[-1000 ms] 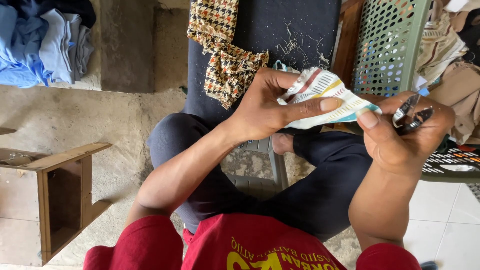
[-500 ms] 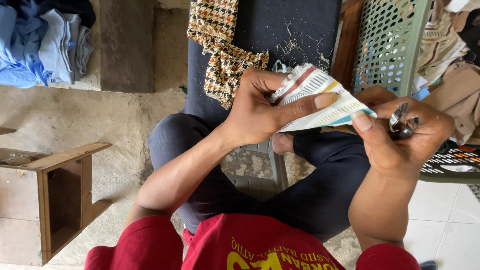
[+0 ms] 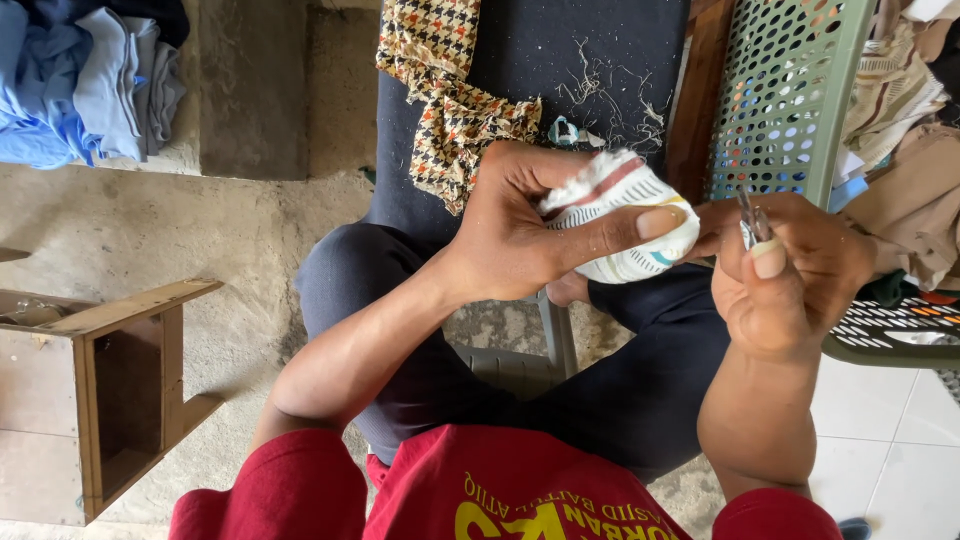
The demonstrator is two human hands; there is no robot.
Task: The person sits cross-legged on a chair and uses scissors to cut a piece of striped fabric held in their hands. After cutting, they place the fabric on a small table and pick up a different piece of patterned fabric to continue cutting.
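My left hand [image 3: 530, 235] grips a small white cloth piece [image 3: 625, 215] with red, dark and yellow stripes, its thumb pressed across the front and the cloth bunched into a rounded wad. My right hand [image 3: 790, 275] is closed around a small metal tool [image 3: 750, 222], likely thread snips, whose tip points up right beside the cloth's right edge. Both hands are held above my lap, over dark trousers [image 3: 640, 390]. The tool's handle is hidden inside my fist.
A houndstooth fabric strip [image 3: 445, 95] lies on a dark cloth surface [image 3: 600, 50] strewn with thread scraps. A green perforated plastic chair [image 3: 790, 100] holding folded garments stands at right. A wooden stool [image 3: 120, 390] sits at left; blue clothes [image 3: 70, 80] are piled top left.
The cloth has been bunched from a flatter, stretched shape into a rounded wad. My right hand turned the tool upright and drew it close to the cloth's edge.
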